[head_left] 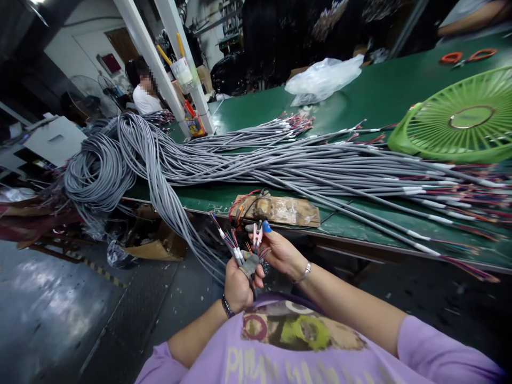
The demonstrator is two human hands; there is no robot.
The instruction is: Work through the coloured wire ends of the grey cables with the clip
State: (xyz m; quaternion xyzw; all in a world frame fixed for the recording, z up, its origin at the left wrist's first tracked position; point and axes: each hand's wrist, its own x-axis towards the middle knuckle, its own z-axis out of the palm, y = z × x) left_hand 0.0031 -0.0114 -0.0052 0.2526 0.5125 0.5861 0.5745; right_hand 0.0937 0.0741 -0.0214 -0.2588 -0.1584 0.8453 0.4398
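Note:
My left hand (pixel 239 285) is closed around the ends of several grey cables (pixel 236 256). Grey covering shows on its thumb. White bands and thin coloured wires (pixel 229 239) stick out above the fist. Close beside it, my right hand (pixel 283 255) has its fingers bent together at more coloured wires (pixel 264 252), and one fingertip wears a blue cover. A small pale pink clip-like piece (pixel 257 233) shows at those fingertips; whether they touch it I cannot tell. Just beyond both hands, a worn wooden block (pixel 288 210) with wires attached lies at the bench edge.
Long grey cables (pixel 224 165) stretch across the green bench (pixel 360 104), some drooping over its front edge. A green fan (pixel 460 114), orange-handled scissors (pixel 468 57) and a plastic bag (pixel 326 80) rest on it. Tools hang from a white post (pixel 182 58). People sit farther back.

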